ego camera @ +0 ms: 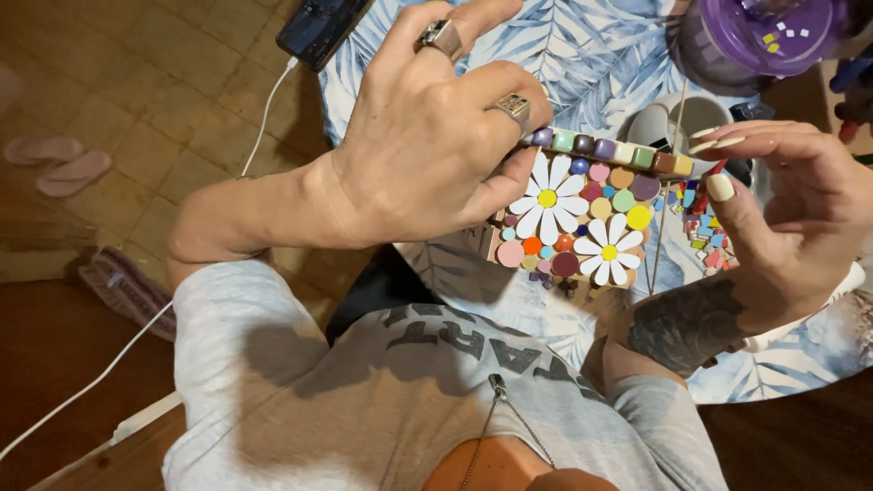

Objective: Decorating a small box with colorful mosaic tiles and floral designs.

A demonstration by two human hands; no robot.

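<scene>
A small box-shaped mosaic piece (582, 214) covered in white daisies, coloured round tiles and a top row of square tiles is held over the table edge. My left hand (427, 136), wearing two rings, grips its left end, thumb on the face and fingers over the top. My right hand (782, 205), with long pale nails and a tattooed wrist, hovers at the right end; its fingertips touch the end of the square-tile row while the thumb stands apart.
A table (582, 55) with a blue leaf-print cloth holds a black phone (320, 27) on a white cable (264, 109), a purple lidded container (764, 41), a white cup and a thin wooden stick (671, 164). Loose coloured tile bits (705, 232) lie nearby. Slippers (59, 159) sit on the tiled floor.
</scene>
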